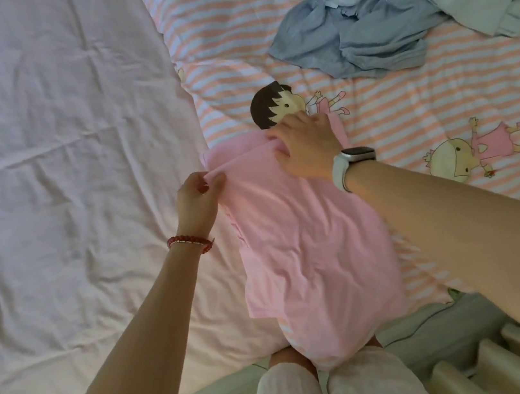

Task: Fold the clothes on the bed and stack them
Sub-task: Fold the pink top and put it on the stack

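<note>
A pink garment (307,250) lies lengthwise on the bed in front of me, its near end hanging over the bed's edge by my knees. My left hand (196,199) pinches its far left edge between thumb and fingers. At the garment's far end my right hand (306,146) rests with fingers curled over the top fold, a white watch on that wrist. A loose heap of blue and light-blue clothes (393,15) lies at the far right of the bed.
The bed's left half is covered by a plain pale pink sheet (60,159); a pink-and-white striped quilt (439,95) with cartoon figures covers the right. A pale green bed edge (439,325) and slatted frame (499,360) lie near my legs.
</note>
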{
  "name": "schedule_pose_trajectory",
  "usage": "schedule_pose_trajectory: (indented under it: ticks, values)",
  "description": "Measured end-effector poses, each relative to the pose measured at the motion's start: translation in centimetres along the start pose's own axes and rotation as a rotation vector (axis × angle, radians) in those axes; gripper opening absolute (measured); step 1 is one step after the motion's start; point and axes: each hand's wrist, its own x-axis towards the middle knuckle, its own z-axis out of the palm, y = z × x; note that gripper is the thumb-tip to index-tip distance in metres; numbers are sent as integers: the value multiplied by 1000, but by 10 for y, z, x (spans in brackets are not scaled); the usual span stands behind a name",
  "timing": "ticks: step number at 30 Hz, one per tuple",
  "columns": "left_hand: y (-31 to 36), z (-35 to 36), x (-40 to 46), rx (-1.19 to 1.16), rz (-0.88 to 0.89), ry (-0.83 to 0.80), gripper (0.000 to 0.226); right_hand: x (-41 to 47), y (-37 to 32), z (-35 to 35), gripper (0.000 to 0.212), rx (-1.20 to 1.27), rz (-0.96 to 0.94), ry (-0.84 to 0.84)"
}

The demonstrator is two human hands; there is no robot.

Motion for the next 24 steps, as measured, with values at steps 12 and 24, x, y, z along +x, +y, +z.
schedule_pose_trajectory:
  ticks: [12,24]
  values:
    - [16,-1,45,-173,-5,75,4,2,59,-14,20,112,253,167]
    - [-1,-22,65,-498,-431,-475,34,0,78,-6,22,914,547,10]
